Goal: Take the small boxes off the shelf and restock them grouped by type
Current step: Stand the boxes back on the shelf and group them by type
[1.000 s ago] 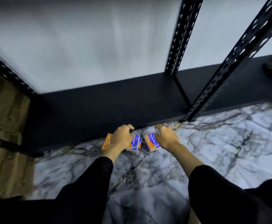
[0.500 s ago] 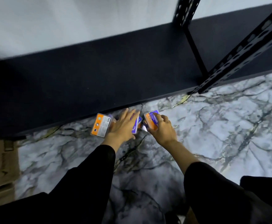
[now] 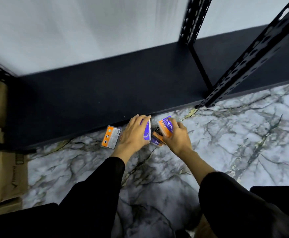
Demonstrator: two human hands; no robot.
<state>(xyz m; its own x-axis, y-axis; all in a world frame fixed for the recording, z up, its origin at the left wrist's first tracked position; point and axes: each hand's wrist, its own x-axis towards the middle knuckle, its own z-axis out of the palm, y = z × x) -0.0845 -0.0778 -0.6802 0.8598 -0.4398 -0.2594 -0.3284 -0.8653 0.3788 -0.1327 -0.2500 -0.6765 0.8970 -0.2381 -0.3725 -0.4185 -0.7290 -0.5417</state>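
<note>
Several small boxes lie on the marble floor point(image 3: 226, 152) just before the bottom shelf point(image 3: 106, 97), which is bare where visible. My left hand point(image 3: 131, 134) is curled round an upright purple box point(image 3: 147, 133), fingers over its top edge; my right hand point(image 3: 176, 136) grips an orange-and-purple box point(image 3: 166, 126) marked "Smooth". Between the hands sits a dark-labelled box point(image 3: 158, 133) atop others, partly hidden. An orange box point(image 3: 110, 139) lies flat, label up, just left of my left hand. To sort well, I judge each label should be read before shelving, like set against like. Cardboard cartons point(image 3: 1, 169) stand at far left, contents unseen.
</note>
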